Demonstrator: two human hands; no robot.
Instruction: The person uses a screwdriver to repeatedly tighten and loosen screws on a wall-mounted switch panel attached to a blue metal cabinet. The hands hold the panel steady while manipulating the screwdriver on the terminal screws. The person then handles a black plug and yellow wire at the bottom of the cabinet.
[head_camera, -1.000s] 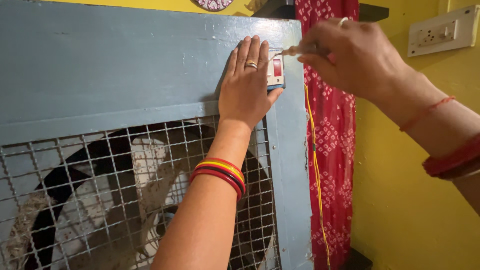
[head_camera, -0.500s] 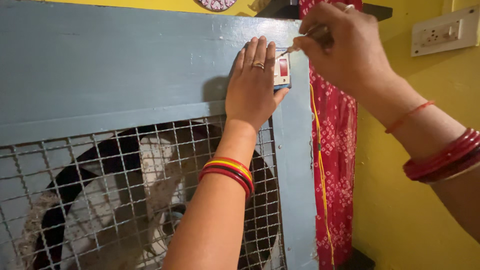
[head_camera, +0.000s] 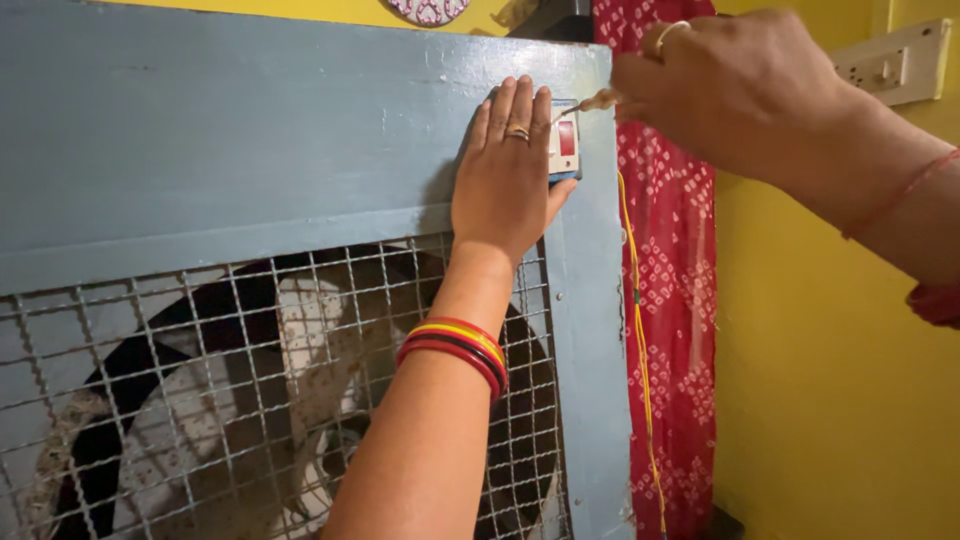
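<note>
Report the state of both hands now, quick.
Left hand: open, flat on the blue-grey cooler panel, beside the small switch.
Right hand: closed on a thin screwdriver, tip at the switch.

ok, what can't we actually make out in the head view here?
- Tool tip at the switch: too small; only a thin amber-handled tool shows.
- Tool grip: hidden inside the right hand, so its type is unclear.
- Switch's left part: covered by the left hand.
- Fan: screened by wire mesh, cut by the bottom edge.
</note>
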